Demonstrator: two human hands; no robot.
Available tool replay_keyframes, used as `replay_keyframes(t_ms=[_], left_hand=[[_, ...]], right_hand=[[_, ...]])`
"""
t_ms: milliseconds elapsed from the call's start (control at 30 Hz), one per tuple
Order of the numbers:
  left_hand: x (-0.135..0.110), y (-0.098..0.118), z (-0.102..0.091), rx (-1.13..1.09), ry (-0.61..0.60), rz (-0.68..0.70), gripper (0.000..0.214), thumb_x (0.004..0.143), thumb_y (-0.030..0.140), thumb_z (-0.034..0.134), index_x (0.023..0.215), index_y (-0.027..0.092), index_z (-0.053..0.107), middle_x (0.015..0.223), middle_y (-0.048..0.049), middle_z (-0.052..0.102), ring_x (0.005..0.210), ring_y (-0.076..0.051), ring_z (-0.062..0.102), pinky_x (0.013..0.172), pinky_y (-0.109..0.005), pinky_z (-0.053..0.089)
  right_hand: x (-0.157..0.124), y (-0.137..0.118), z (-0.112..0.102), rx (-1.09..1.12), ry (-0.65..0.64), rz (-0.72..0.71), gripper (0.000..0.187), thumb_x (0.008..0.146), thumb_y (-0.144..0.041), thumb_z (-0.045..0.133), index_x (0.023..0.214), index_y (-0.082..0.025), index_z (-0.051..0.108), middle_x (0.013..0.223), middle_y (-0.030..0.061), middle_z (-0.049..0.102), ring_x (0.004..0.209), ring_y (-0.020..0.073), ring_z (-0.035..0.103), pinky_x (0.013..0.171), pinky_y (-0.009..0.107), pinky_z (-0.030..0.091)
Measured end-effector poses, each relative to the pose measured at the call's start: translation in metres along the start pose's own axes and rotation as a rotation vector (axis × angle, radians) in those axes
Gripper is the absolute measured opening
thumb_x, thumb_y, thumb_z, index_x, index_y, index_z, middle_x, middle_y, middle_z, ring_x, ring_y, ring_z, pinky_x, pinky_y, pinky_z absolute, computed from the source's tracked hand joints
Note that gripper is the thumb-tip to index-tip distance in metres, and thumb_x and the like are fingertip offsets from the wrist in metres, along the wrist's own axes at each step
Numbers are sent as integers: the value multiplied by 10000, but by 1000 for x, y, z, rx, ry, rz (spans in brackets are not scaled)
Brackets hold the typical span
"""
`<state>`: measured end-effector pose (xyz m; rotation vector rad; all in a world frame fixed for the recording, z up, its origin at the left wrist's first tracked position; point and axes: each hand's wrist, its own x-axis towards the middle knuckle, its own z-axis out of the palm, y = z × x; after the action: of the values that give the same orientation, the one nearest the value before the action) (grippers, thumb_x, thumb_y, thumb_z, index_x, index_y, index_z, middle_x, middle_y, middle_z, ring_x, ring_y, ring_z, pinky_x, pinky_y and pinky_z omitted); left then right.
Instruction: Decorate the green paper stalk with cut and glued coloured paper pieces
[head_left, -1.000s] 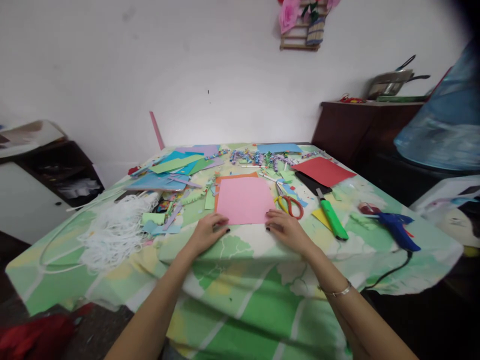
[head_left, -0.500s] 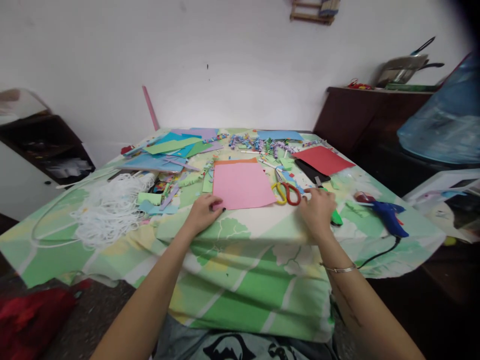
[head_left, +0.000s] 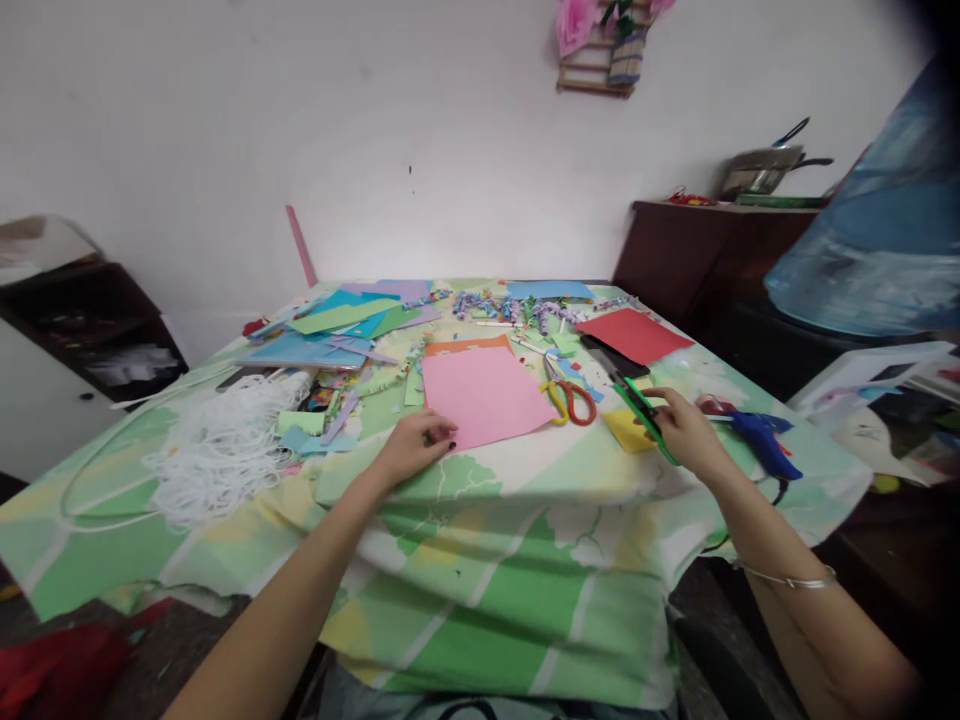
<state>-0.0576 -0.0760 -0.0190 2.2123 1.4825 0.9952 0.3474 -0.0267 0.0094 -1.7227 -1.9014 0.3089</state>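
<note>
A pink sheet of paper (head_left: 484, 392) lies near the middle of the table, over an orange sheet (head_left: 469, 345). My left hand (head_left: 411, 447) rests with curled fingers on the pink sheet's near left corner. My right hand (head_left: 688, 434) is closed around a green utility knife (head_left: 639, 404), lifted slightly above a yellow scrap (head_left: 624, 430). Scissors with yellow and red handles (head_left: 568, 397) lie between the pink sheet and the knife.
A blue glue gun (head_left: 759, 440) with a cord lies right of my right hand. A red sheet (head_left: 634, 335), coloured paper scraps (head_left: 349, 325), curled strips (head_left: 517, 305) and white cord (head_left: 225, 440) cover the green tablecloth (head_left: 480, 560). A dark cabinet (head_left: 697, 255) stands at the right.
My right hand left the pink sheet's corner, moved right past the scissors and took hold of the green knife. My left hand stayed on the sheet.
</note>
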Motion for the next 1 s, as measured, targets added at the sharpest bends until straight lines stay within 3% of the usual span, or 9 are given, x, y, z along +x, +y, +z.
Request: replay_keyframes(t_ms=[67,167,233,367,467,700,1000], left_hand=[[6,-4,-1,26,-42,92,181,765,234,606,904,179,708,887,-64,670,794,-162,606,767,-301,471],[17,-8,-1,128,-119,206,175,799,249,588,895,212,730,970,-75,677,941,-197,593,887,-352,429],[21,-7,-1,203,-171,261,210,835,257,549,939,232,729,1056,-81,666,1039,-217,561,937,-381,393],[23,-1,1,321,-307,284,352,878,185,454,1160,287,638,1293,-80,561,1236,-245,438,1018,-452,297],[23,2,-1,389,-413,251,424,913,188,381,1284,334,526,1380,-73,486,1286,-245,386,1039,-490,239],[34,-7,-12,341,-619,205,461,902,203,414,1301,426,472,1442,-39,385,1312,-251,327,1055,-506,173],[39,-11,-9,348,-639,221,446,939,250,355,1286,518,433,1385,-29,392,1266,-254,333,1034,-518,157]], right_hand=[[-8,-10,4,169,-136,-99,395,855,-201,326,1220,-187,475,742,28,670,606,155,634,582,251,485],[-17,-25,15,288,-289,-225,376,858,-282,362,1146,-166,574,691,27,653,546,152,592,542,262,472],[-18,-31,22,220,-312,-296,362,848,-337,443,1110,-169,626,772,50,679,603,165,606,583,275,476],[-13,-36,26,37,-328,-528,447,780,-387,623,1198,-230,616,1076,81,666,904,231,627,778,314,476],[-8,-35,20,-59,-366,-633,451,796,-343,623,1234,-239,603,1094,95,650,941,235,617,822,317,461],[-3,-40,13,-106,-441,-669,403,860,-252,528,1257,-221,589,1093,91,664,925,223,630,809,299,458],[-1,-43,17,-172,-381,-750,415,859,-247,527,1270,-233,580,984,101,689,850,210,639,769,280,460]])
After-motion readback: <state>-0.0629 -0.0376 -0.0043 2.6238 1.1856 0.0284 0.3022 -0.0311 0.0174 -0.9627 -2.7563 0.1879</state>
